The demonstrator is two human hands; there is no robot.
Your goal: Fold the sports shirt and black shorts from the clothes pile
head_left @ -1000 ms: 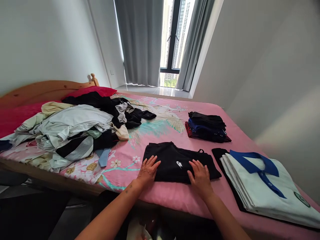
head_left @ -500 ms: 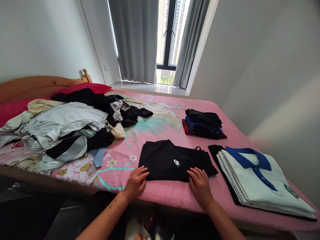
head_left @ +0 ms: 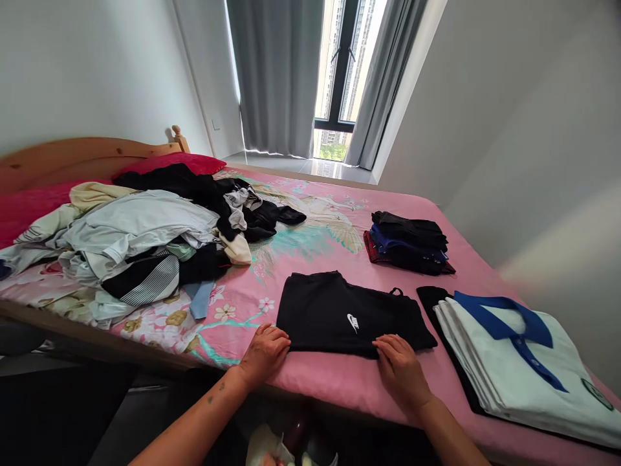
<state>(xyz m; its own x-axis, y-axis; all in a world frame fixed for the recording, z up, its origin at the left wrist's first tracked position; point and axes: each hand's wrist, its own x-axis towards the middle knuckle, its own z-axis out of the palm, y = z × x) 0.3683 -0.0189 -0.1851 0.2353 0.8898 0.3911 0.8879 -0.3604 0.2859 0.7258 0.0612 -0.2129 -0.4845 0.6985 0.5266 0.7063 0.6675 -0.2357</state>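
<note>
A black folded garment [head_left: 320, 317] with a small white Nike logo lies flat near the front edge of the bed; whether it is shorts or trousers, I cannot tell. A thin black loop sticks out from its far edge. At its near left corner, my left hand [head_left: 266, 353] has its fingers curled closed on the cloth. Further right along the same near edge, my right hand [head_left: 400, 366] pinches the hem between fingertips and thumb. The garment still rests on the sheet.
A folded stack topped by a white polo shirt with blue collar [head_left: 533, 369] lies at right. Beyond it sits a stack of dark folded clothes [head_left: 410, 239]. A loose clothes heap [head_left: 145, 226] covers the left of the pink-sheeted bed [head_left: 334, 382], below the wooden headboard [head_left: 97, 152].
The view has shifted slightly left, so everything appears further right. My fingers, flatter on the near edge before, are now more curled at it. The garment has hardly moved on the bed.
</note>
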